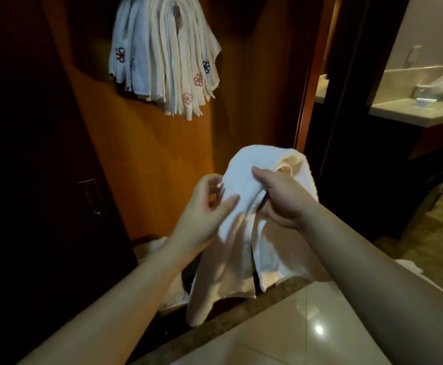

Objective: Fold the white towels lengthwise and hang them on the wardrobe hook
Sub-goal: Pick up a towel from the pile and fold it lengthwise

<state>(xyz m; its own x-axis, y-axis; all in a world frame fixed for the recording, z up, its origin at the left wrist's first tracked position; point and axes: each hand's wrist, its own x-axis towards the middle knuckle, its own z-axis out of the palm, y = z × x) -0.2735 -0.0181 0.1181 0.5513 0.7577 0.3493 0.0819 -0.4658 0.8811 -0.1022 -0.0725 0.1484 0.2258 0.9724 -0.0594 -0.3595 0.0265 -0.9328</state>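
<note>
A white towel (pixel 244 233) hangs in front of me, bunched at the top and drooping toward the floor. My right hand (pixel 278 196) grips its upper fold, fingers curled into the cloth. My left hand (pixel 207 209) is at the towel's left edge, thumb lying on the fabric and fingers behind it; motion blur hides the exact hold. Several folded white towels (pixel 167 56) with embroidered flowers hang from the wardrobe hook (pixel 176 9) at the top, well above both hands.
The orange wooden wardrobe wall (pixel 141 159) stands behind the towel. A dark door with a metal handle (pixel 91 196) is at the left. More white cloth (pixel 149 246) lies low behind my left wrist. A bathroom counter (pixel 412 111) is at the right, tiled floor (pixel 294 325) below.
</note>
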